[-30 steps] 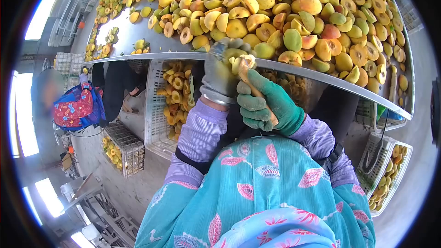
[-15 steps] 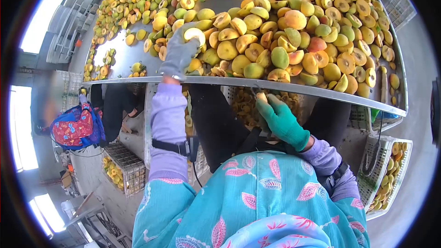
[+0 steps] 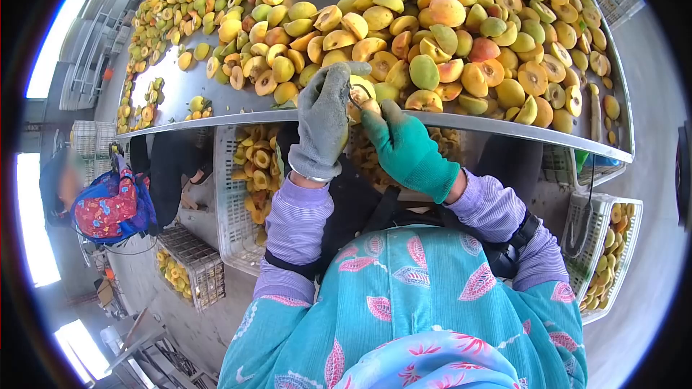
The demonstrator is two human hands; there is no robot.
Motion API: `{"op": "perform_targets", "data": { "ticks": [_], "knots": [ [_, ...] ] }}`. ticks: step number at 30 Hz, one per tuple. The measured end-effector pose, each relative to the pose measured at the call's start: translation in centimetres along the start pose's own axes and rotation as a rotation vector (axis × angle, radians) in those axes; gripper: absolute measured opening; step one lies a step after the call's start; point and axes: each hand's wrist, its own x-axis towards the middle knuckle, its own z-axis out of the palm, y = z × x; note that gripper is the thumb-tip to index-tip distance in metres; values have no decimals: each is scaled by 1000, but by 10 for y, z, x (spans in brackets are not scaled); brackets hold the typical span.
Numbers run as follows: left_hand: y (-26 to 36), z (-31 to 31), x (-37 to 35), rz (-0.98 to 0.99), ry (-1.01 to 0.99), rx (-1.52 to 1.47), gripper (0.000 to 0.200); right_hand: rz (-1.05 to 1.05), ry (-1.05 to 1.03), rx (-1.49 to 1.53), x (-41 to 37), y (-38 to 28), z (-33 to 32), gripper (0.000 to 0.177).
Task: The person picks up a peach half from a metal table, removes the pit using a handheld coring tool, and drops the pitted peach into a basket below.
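Observation:
My left hand (image 3: 321,122), in a grey glove, is closed around a yellow peach half (image 3: 365,86) at the near edge of the metal table. My right hand (image 3: 414,151), in a green glove, grips a small pitting tool (image 3: 370,106) by its pale handle. The tool's curved metal end meets the cut face of the peach half. My gloved fingers hide much of both the fruit and the tool. Just beyond my hands lies a heap of cut yellow and green peaches (image 3: 425,72).
The metal table's raised rim (image 3: 490,127) runs in front of me. Beneath it stands a white crate (image 3: 227,209) with peach pieces. Another filled crate (image 3: 626,259) is at right, and a crate (image 3: 205,270) sits at left. A person (image 3: 108,205) sits at far left.
My left hand has come back from the heap towards me with the peach half. My right hand has risen with the tool, and the two now meet at the table edge.

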Motion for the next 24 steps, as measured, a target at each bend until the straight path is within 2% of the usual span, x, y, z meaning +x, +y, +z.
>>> {"op": "perform_targets", "data": {
  "ticks": [2,5,8,10,11,14,16,17,18,20,21,22,23,24],
  "knots": [
    [1,10,-1,-26,101,-60,30,-5,32,-7,-1,2,4,33],
    [1,16,-4,43,201,86,29,-27,53,14,-4,5,9,33],
    [-4,12,-4,245,139,367,26,-20,26,75,-7,12,12,32],
    [2,16,-4,186,92,426,23,14,-13,162,-9,18,11,30],
    [4,18,-4,158,70,453,21,25,41,200,-12,17,14,30],
    [-7,28,0,500,138,597,21,40,175,299,-16,16,27,30],
    [-5,30,3,322,87,437,22,39,224,358,-13,21,33,32],
    [-5,31,4,230,61,357,22,174,154,439,-16,24,33,35],
    [-2,21,10,-21,-77,311,23,312,84,519,-15,13,25,39],
    [4,16,18,-250,-168,-3,20,583,-70,669,-13,-7,11,45],
    [7,15,25,-352,-216,-157,19,621,-63,698,-9,-10,9,45],
    [-7,15,31,-55,-286,144,20,659,-58,726,-5,-12,8,46],
    [-21,15,37,249,-260,447,20,704,-52,756,-3,-13,8,47],
    [-24,11,42,394,-324,680,21,665,-41,797,-5,3,12,48]
  ]
}}
